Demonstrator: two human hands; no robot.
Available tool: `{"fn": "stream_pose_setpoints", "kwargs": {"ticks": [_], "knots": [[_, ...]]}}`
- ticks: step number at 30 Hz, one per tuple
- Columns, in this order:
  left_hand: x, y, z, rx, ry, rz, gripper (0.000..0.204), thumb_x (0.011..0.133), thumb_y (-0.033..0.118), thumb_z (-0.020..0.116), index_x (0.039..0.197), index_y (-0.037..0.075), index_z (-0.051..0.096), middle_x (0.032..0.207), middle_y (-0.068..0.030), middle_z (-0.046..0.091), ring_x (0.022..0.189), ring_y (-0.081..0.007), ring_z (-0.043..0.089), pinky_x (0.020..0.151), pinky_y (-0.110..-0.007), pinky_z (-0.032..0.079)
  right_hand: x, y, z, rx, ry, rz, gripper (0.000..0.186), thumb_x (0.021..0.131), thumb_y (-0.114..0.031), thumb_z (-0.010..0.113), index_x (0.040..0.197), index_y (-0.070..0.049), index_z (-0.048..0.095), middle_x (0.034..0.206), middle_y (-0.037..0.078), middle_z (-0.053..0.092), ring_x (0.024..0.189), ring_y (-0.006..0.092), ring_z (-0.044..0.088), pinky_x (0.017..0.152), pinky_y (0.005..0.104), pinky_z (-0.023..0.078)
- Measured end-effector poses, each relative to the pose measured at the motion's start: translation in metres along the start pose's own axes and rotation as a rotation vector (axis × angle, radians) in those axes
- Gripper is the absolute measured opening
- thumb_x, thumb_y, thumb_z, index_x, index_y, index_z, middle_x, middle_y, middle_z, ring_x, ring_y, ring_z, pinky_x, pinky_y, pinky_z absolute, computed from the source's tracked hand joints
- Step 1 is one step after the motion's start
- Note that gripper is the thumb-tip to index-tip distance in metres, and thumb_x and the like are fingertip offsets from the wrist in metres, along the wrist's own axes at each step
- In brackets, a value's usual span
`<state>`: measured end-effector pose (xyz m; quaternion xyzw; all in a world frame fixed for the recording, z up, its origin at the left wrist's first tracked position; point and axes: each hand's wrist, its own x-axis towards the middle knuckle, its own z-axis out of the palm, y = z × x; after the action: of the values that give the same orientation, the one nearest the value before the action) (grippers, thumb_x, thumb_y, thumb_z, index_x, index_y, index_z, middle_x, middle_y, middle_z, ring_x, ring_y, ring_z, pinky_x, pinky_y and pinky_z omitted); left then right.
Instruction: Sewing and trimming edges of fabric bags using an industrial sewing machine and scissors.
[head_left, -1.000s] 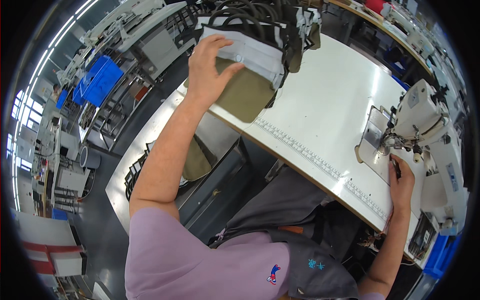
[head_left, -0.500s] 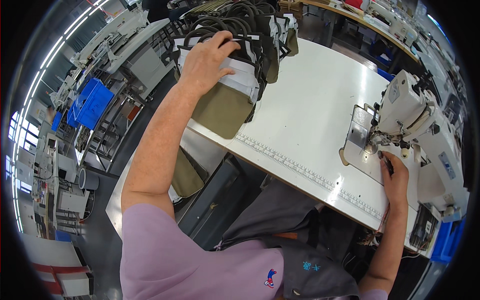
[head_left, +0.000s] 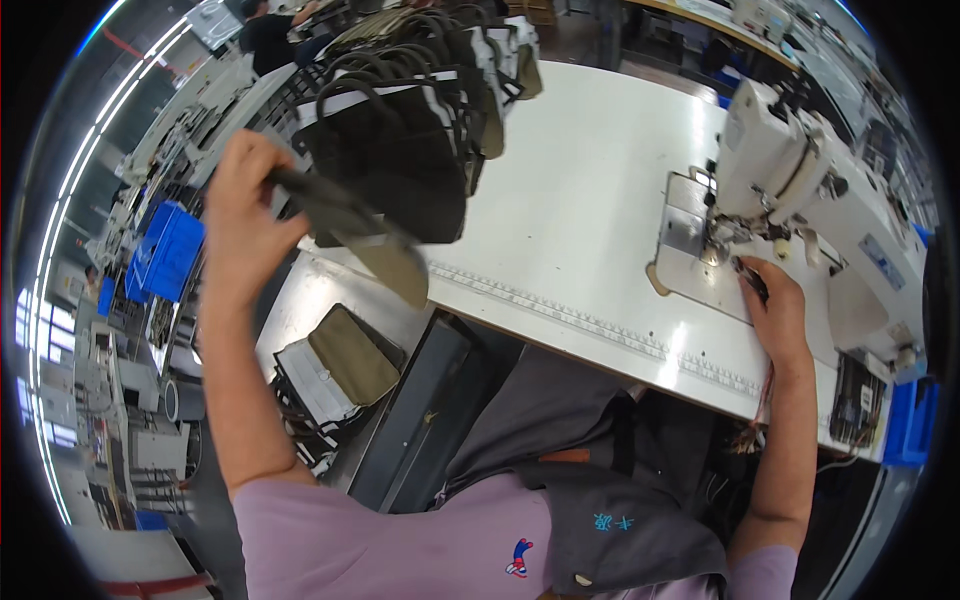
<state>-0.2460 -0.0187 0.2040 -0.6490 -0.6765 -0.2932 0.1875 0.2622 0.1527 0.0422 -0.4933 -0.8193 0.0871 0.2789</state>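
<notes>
At the far left a blue bin (head_left: 168,250) sits on a rack, with a grey bucket (head_left: 183,402) on the floor below it. The left hand (head_left: 243,205) is raised near the table's left end, fingers bent and thumb partly spread, gripping one end of a dark and olive fabric piece (head_left: 385,262); motion blurs both, so the exact pinch is hard to make out. Behind, another person in dark clothing (head_left: 268,42) sits at the upper left. Under the left forearm's side, a small pile of olive, white and dark pieces (head_left: 350,355) lies on a lower metal surface (head_left: 308,282). The held piece slants down to the right, in front of a row of dark bags (head_left: 390,160) with looped handles standing on the white table (head_left: 590,150). Along the table's near edge runs a printed ruler strip (head_left: 560,322). Farther right stands a white sewing machine (head_left: 765,150), and just beside its needle area rests the right hand (head_left: 778,305), nearly closed, fingers curled round a small dark object (head_left: 754,284). At the far right, beside the table, is a blue container (head_left: 912,425)
</notes>
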Motion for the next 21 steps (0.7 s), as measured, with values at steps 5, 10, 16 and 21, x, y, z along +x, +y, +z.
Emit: {"fn": "stream_pose_setpoints", "kwargs": {"ticks": [5,10,16,21], "knots": [[-0.001,0.059,-0.037,-0.532,-0.067,0.258,0.061,0.064,0.057,0.081,0.078,0.003,0.054,0.092,-0.008,0.043,0.075,-0.018,0.047,0.066,-0.031,0.039,0.002,0.014,0.004,-0.002,-0.003,-0.025,0.028,0.086,-0.009,0.07,0.114,-0.007,0.072,0.102,0.018,0.073,0.09,0.0384,0.07,0.081,0.0426,0.056],[0.021,0.093,-0.025,-1.548,-0.617,0.322,0.048,0.089,0.046,0.064,0.07,0.002,0.06,0.097,-0.0127,0.042,0.078,-0.0219,0.051,0.071,-0.033,0.045,0.011,0.0,0.007,-0.006,0.015,-0.102,0.028,0.086,-0.013,0.07,0.114,-0.009,0.072,0.103,0.015,0.073,0.094,0.0369,0.069,0.084,0.0452,0.054],[0.068,0.097,0.128,-1.192,-0.933,0.384,0.03,0.08,0.027,0.065,0.065,0.002,0.058,0.107,-0.0159,0.057,0.101,-0.0245,0.056,0.088,-0.038,0.045,0.002,0.009,0.004,-0.048,0.004,-0.102,0.029,0.086,-0.013,0.068,0.114,-0.009,0.072,0.1,0.015,0.073,0.093,0.0369,0.069,0.083,0.0474,0.054],[0.08,0.094,0.192,-0.687,-0.841,0.396,0.01,0.075,0.012,0.069,0.071,0.004,0.065,0.121,-0.0123,0.068,0.125,-0.0269,0.055,0.113,-0.044,0.037,0.004,0.006,0.003,-0.05,-0.033,-0.086,0.028,0.086,-0.014,0.067,0.114,-0.009,0.071,0.097,0.015,0.072,0.092,0.0371,0.068,0.081,0.0485,0.053]]}}
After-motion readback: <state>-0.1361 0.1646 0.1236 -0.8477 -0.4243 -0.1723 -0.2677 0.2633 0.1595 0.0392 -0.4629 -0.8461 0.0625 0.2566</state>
